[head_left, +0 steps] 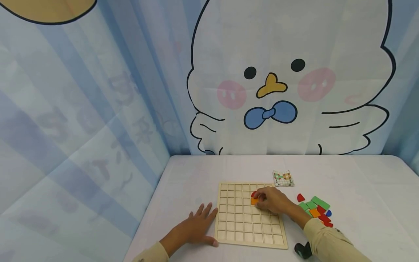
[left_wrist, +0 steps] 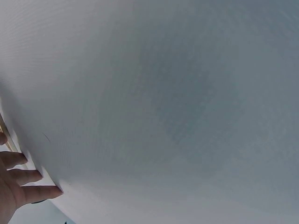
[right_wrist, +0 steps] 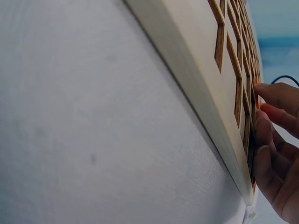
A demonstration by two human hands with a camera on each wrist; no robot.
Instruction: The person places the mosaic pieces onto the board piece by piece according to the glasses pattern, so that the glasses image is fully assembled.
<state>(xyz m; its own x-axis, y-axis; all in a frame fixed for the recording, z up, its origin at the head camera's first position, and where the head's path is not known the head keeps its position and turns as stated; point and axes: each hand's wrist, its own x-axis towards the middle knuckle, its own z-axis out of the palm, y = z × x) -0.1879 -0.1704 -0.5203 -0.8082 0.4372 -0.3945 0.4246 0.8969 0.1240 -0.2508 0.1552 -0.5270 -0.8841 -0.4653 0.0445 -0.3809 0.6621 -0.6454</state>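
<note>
A wooden grid board (head_left: 229, 227) lies on the table in the head view. Over its upper right part, my right hand (head_left: 276, 200) has thumb and index finger at the edges of an orange square tile (head_left: 254, 201), pinching it at the grid. Just above that tile, a red piece (head_left: 253, 194) shows, partly hidden by the fingers. In the right wrist view, the curled fingers (right_wrist: 275, 98) meet the grid at a sliver of orange. My left hand (head_left: 198, 225) rests with spread fingers against the board's left edge; the left wrist view catches only its fingers (left_wrist: 28, 176).
Right of the board lies a loose pile of green tiles (head_left: 320, 202), red pieces (head_left: 324, 218), another orange tile (head_left: 314, 213) and a blue piece (head_left: 328, 213). A patterned card (head_left: 283, 178) lies behind the board. Near the right sleeve is a dark object (head_left: 302, 250).
</note>
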